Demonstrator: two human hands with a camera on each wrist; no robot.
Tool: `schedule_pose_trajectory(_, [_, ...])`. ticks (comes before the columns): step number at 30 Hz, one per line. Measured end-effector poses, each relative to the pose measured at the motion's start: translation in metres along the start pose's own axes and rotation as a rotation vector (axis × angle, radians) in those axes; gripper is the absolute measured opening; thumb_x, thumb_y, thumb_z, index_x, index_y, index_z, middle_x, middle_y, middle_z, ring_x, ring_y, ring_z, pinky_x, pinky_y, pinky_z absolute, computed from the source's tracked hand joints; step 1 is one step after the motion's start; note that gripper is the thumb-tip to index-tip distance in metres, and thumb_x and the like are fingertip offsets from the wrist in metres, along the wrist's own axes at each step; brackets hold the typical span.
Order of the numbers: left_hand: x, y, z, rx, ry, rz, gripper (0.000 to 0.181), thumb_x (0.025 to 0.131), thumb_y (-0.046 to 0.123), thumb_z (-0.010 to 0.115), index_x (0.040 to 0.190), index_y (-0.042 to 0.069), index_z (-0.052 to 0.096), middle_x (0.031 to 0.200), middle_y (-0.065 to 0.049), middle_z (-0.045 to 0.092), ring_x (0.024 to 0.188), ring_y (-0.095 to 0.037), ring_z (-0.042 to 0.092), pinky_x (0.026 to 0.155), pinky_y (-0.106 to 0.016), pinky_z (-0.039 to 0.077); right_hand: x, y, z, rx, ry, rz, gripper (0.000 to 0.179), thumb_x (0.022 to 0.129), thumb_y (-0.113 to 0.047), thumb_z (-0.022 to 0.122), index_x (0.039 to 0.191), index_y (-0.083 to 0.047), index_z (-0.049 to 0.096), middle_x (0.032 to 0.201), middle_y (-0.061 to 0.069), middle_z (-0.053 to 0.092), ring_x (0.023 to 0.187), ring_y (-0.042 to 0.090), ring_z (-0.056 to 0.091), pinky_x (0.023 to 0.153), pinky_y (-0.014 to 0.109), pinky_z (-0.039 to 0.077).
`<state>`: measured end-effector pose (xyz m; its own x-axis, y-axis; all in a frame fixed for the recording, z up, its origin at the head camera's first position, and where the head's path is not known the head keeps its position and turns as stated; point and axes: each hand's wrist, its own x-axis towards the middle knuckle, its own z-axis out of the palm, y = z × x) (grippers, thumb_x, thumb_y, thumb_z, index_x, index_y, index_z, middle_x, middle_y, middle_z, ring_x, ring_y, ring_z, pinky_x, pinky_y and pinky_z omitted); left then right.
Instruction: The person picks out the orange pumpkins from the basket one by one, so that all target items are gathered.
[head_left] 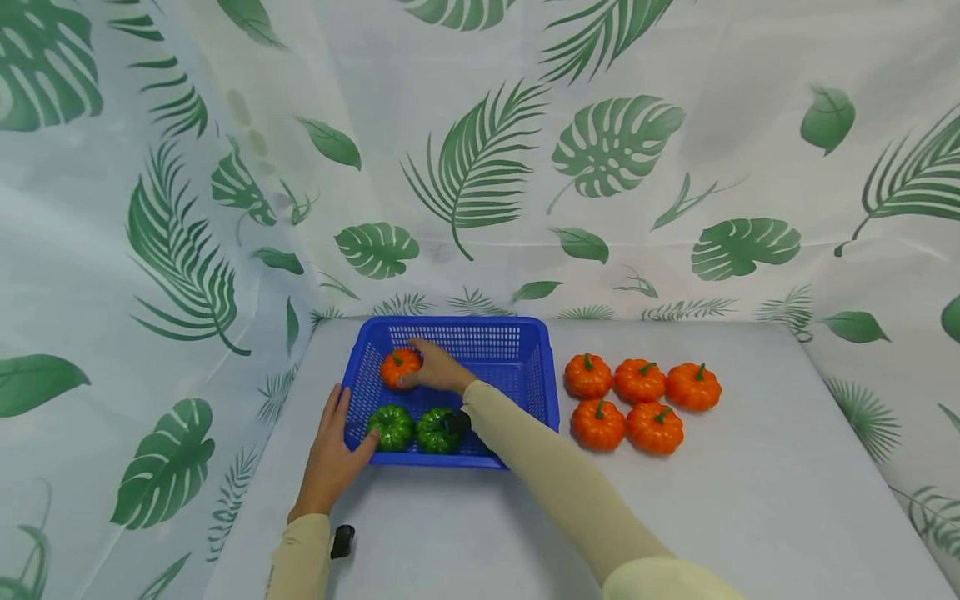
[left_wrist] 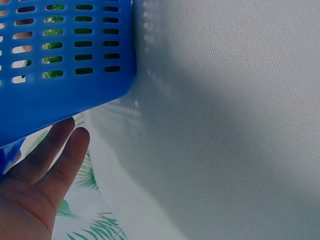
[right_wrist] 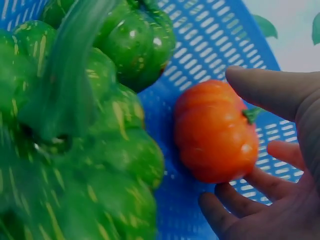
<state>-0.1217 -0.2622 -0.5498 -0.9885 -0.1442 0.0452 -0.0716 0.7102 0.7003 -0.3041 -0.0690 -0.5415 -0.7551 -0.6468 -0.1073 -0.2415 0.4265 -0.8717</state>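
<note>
A blue plastic basket (head_left: 450, 459) holds an orange pumpkin (head_left: 395, 371) near its back left and green pumpkins (head_left: 391, 428) along its front. My right hand (head_left: 441, 372) reaches in around the orange pumpkin. In the right wrist view, its fingers (right_wrist: 267, 185) lie at the pumpkin's side, while the thumb stands apart from it. My left hand (head_left: 330, 461) rests at the basket's front left corner, thumb at the rim. The left wrist view has its straight fingers (left_wrist: 65, 160) beside the basket's rim. My right sleeve hides part of the basket's front right.
Several more orange pumpkins (head_left: 641, 381) stand in two rows on the white table (head_left: 772, 467), right of the basket. A leaf-patterned sheet (head_left: 480, 167) hangs behind the table and along its left side.
</note>
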Motion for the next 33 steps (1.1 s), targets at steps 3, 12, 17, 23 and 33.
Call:
schedule_pose_trajectory(3, [0.0,0.001,0.001,0.0,0.002,0.002,0.092,0.102,0.032,0.071,0.173,0.008,0.018,0.18,-0.009,0.007,0.159,-0.046,0.023,0.121,-0.068,0.026,0.001,0.004,0.003,-0.004,0.001,-0.016,0.083,0.093,-0.017,0.083,0.161,0.004,0.041,0.153,0.021,0.054,0.134,0.033,0.058,0.113,0.042,0.048])
schedule_pose_trajectory(12, [0.001,0.004,0.008,-0.008,-0.02,0.003,0.092,0.101,0.033,0.071,0.173,0.009,0.018,0.18,-0.006,0.005,0.158,-0.046,0.025,0.121,-0.069,0.027,0.005,0.019,0.008,-0.048,0.065,-0.004,0.076,0.091,-0.005,0.085,0.158,0.001,0.049,0.154,0.019,0.055,0.138,0.034,0.055,0.116,0.044,0.045])
schedule_pose_trajectory(17, [0.001,0.004,0.007,-0.002,-0.017,0.0,0.092,0.102,0.033,0.07,0.173,0.009,0.017,0.18,-0.005,0.004,0.159,-0.045,0.023,0.121,-0.068,0.026,-0.002,0.014,0.003,-0.02,0.075,-0.009,0.076,0.089,-0.005,0.087,0.156,0.0,0.053,0.153,0.019,0.057,0.137,0.035,0.056,0.114,0.045,0.047])
schedule_pose_trajectory(23, [0.001,-0.001,0.002,0.004,-0.008,-0.004,0.091,0.103,0.034,0.069,0.173,0.01,0.016,0.18,-0.005,0.004,0.159,-0.045,0.022,0.122,-0.068,0.024,-0.01,0.004,-0.005,0.011,0.094,-0.033,0.074,0.089,-0.008,0.088,0.155,-0.002,0.054,0.151,0.016,0.058,0.136,0.032,0.057,0.113,0.044,0.049])
schedule_pose_trajectory(33, [0.0,0.002,0.0,0.017,-0.021,-0.022,0.092,0.103,0.033,0.068,0.173,0.009,0.015,0.18,-0.006,0.002,0.161,-0.045,0.017,0.123,-0.068,0.022,-0.038,-0.001,-0.025,0.046,0.139,-0.044,0.075,0.09,-0.017,0.089,0.156,-0.006,0.054,0.15,0.014,0.057,0.131,0.031,0.058,0.108,0.044,0.052])
